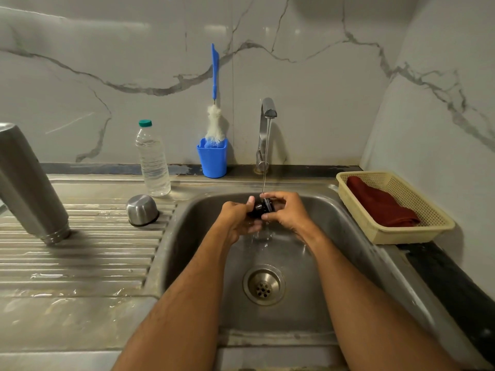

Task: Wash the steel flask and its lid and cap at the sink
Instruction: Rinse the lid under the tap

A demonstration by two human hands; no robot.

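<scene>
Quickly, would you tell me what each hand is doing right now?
Left hand: grips the black lid under the tap's stream.
Right hand: pinches the same lid.

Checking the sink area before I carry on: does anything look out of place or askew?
The steel flask stands upside down and tilted on the drainboard, likely draining. The cap also sits inverted. Nothing looks spilled or damaged.

Head camera looks forward and down, close over the sink (348,210).
</scene>
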